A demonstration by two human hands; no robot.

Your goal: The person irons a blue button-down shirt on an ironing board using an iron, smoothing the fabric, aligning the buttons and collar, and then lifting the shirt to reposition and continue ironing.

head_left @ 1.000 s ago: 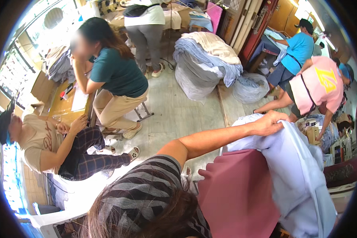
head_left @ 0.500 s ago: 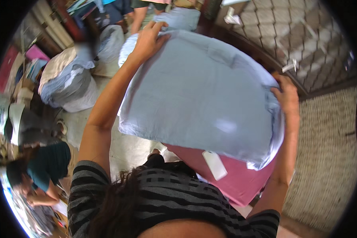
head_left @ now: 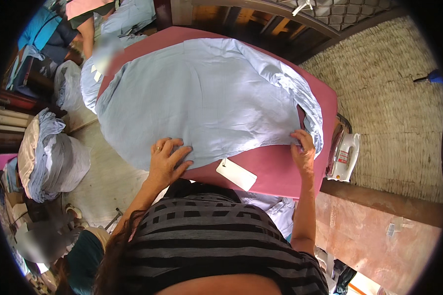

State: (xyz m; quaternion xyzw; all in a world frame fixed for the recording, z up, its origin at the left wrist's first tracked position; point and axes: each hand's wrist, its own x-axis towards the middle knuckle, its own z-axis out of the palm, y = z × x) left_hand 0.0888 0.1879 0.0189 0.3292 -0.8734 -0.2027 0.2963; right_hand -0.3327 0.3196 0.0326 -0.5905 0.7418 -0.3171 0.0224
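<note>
A light blue shirt (head_left: 197,98) lies spread over a maroon padded ironing board (head_left: 275,169), its far right part bunched in folds. My left hand (head_left: 166,160) rests on the cloth's near edge, fingers spread and open. At the near right corner my right hand (head_left: 304,147) is closed, thumb and fingertips pinching the edge of the shirt. Between the hands, a white rectangular card (head_left: 236,174) lies on the board just below the hem.
To the right of the board is a white iron (head_left: 345,156). Large bundles of clothes (head_left: 54,155) stand on the floor at left. One person in a dark green top (head_left: 83,255) is at lower left, others at upper left. A metal grille (head_left: 359,14) stands behind.
The shirt, held up before, has come down and is spread on the board. Both hands have moved nearer to me. The left hand now lies open on the cloth.
</note>
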